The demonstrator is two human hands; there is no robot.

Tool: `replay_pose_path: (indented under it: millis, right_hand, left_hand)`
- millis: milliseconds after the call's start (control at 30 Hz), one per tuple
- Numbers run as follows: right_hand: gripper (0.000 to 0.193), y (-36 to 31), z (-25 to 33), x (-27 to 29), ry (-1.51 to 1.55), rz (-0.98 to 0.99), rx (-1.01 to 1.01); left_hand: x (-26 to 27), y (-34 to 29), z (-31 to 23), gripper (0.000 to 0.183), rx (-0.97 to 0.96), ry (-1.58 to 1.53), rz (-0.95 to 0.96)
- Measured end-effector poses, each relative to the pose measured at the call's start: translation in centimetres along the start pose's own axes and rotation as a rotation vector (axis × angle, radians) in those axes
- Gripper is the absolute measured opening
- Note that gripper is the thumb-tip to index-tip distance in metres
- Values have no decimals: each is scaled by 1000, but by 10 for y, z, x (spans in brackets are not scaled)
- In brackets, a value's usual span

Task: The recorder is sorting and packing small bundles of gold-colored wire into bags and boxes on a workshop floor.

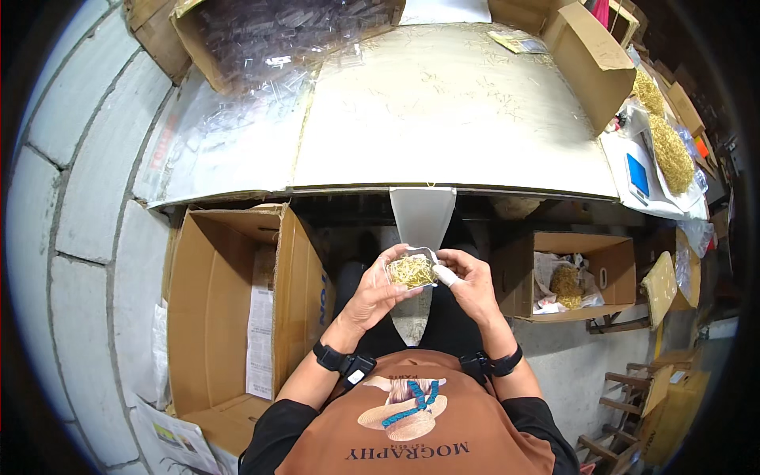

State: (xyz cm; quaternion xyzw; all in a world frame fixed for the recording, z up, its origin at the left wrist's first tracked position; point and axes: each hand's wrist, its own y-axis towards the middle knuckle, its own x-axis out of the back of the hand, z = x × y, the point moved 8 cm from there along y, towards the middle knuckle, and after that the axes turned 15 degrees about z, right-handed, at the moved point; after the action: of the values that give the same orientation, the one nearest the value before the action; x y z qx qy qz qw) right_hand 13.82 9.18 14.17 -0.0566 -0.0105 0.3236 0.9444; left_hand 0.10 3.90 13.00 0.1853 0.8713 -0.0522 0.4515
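Note:
Over my lap, both hands are at a small clear plastic box (pixel 431 255) filled with thin gold-coloured metal pieces (pixel 412 271), which look like pins or clips. My left hand (pixel 375 290) is wrapped round the box's left side and underside. On the other side, my right hand (pixel 473 285) pinches the right edge, with a white covering on its thumb. Just beyond my hands, a white chute (pixel 422 215) slopes down from the front edge of the pale worktable (pixel 451 119).
Many clear plastic boxes (pixel 277 59) fill a carton at the far left. An open cardboard box (pixel 222 317) stands left of my legs. At right, another carton (pixel 613 273) holds gold pieces. Gold piles (pixel 671 154) lie near a blue-screened device (pixel 637 176). A wooden stool (pixel 625 404) stands lower right.

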Motion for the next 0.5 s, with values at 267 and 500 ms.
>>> replay_pose_path:
  millis: [267, 500]
  right_hand:
    - [23, -6, 0, 2, 82, -3, 91]
    - [16, -6, 50, -2, -660, -41, 216]
  left_hand:
    - [-9, -2, -3, 80, -27, 8, 31]
    - [4, -3, 10, 54, 93, 156, -97]
